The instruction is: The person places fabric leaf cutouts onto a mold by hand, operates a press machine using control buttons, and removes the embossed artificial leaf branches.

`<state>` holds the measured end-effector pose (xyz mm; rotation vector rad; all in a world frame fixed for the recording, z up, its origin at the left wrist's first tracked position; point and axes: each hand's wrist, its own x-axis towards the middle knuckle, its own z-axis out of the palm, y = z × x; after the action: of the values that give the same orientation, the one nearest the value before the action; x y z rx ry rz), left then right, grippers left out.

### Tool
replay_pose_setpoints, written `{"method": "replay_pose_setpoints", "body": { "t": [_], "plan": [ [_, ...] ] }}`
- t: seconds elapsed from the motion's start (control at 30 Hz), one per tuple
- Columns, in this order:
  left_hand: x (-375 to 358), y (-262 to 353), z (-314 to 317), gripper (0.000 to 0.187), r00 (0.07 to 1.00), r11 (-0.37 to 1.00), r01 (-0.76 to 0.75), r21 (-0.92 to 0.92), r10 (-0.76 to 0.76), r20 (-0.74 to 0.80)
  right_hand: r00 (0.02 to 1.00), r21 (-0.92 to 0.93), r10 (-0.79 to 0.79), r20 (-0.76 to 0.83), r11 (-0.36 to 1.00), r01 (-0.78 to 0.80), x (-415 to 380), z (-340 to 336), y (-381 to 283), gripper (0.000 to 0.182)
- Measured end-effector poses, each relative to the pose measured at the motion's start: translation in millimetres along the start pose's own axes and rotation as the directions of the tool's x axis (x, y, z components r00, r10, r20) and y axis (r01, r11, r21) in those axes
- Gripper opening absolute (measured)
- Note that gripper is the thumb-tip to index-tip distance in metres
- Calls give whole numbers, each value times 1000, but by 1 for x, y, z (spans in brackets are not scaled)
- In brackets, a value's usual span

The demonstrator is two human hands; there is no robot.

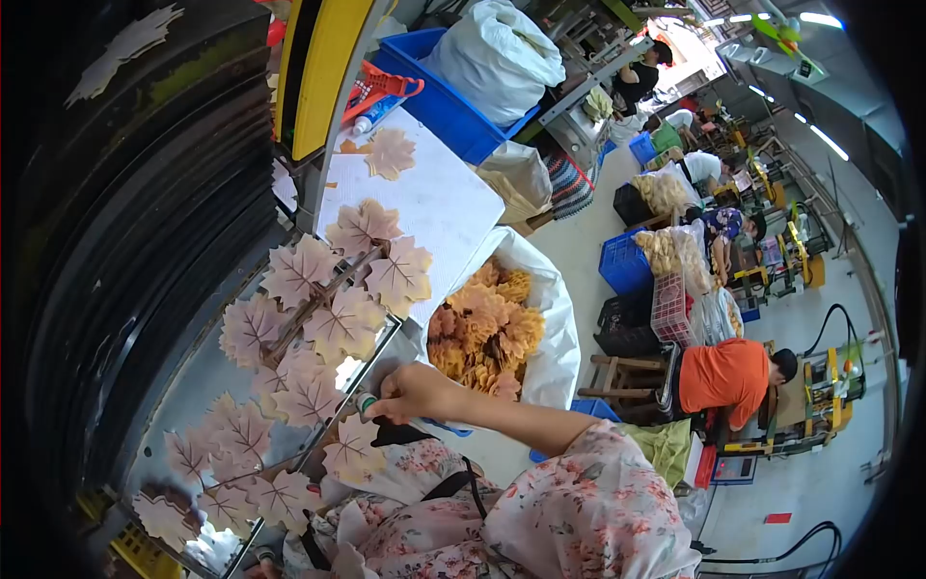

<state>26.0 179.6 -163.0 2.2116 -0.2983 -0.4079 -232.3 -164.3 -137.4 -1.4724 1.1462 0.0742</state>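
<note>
My right hand (405, 394) is closed beside the metal plate's edge. A small green-and-white item shows at its fingertips; what they pinch is unclear. Beside it, pale pink-and-yellow maple leaves (343, 323) lie along a brown stem on the plate (207, 362). A second group of leaves (236, 434) spreads nearer the bottom left. Only a small part of my left hand (262, 567) shows at the bottom edge, its fingers mostly hidden. An open white sack (558, 333) of orange-brown leaves (487, 328) stands just beyond my right hand.
Dark machinery (183, 193) and a yellow-black post (323, 77) border the left side. A white surface (449, 207) bears a loose leaf cluster. Behind it is a blue crate (415, 53) with a white bag. Several people sit at machines on the right, one in an orange shirt (723, 381).
</note>
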Motion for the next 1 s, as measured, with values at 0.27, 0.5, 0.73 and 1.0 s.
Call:
{"method": "replay_pose_setpoints", "body": {
  "t": [0.27,0.5,0.73,1.0],
  "plan": [
    [71,120,59,11,732,713,-672,200,681,34,650,-552,-760,5,540,635,4,45,-70,20],
    [82,155,26,16,801,792,-562,239,447,399,625,-577,-779,47,489,654,-4,42,-66,15],
    [54,233,54,16,609,650,-760,-24,723,327,578,-599,-736,-352,652,465,-38,-56,-100,20],
    [78,220,194,11,572,646,-732,-218,756,320,645,-445,-647,-406,757,478,54,-116,-50,31]
  ]
}}
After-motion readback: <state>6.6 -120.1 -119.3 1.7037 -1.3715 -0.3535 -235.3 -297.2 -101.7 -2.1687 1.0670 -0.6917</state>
